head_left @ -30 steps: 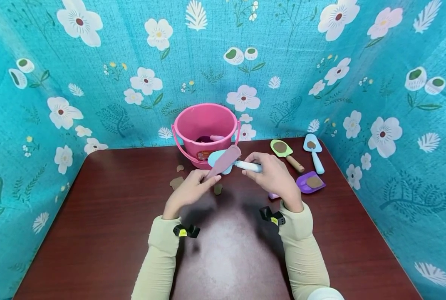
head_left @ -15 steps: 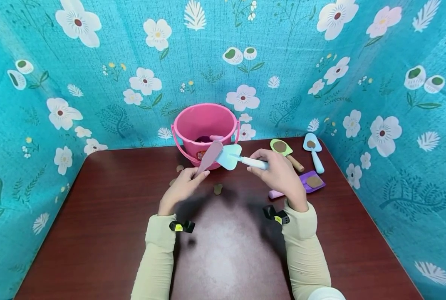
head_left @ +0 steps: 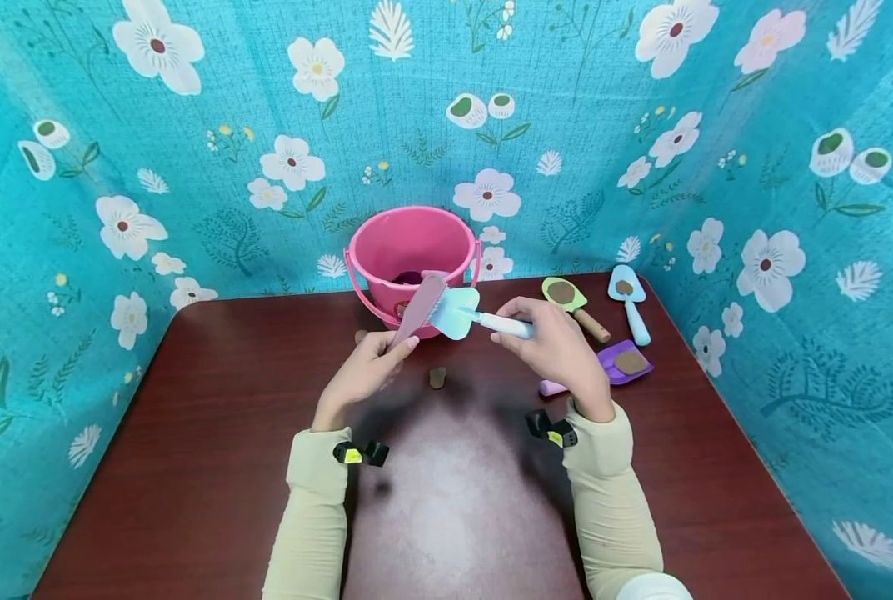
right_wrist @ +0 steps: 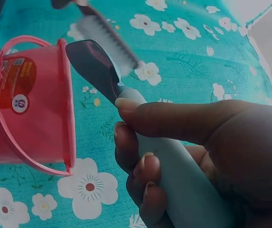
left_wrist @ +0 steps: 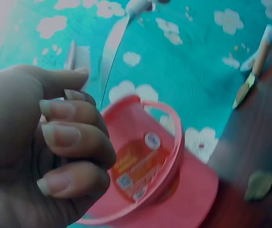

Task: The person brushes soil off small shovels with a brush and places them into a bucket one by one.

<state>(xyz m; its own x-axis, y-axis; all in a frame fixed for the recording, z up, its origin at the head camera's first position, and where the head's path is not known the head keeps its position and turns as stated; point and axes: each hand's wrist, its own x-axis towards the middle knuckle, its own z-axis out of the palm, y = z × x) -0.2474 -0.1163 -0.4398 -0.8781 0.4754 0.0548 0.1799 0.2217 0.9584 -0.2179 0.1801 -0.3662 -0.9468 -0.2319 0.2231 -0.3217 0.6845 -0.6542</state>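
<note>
The left hand (head_left: 364, 367) pinches a brush (head_left: 418, 310) beside the trowel (head_left: 457, 314) gripped by the right hand (head_left: 556, 339), toward five o'clock of the bucket (head_left: 409, 233); brushing looks under way; a green shovel (head_left: 577, 302), blue shovel (head_left: 636, 322) and purple shovel (head_left: 608, 357) bear brown patches (head_left: 630, 362), apparently unbrushed.

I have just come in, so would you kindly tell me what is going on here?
Someone's left grip holds a mauve brush and the right grip a light blue trowel. The two tools meet, or nearly meet, above the table in front of the upright pink bucket. Off to the right lie a green scoop, a blue scoop and a purple scoop, each with a brown patch.
</note>
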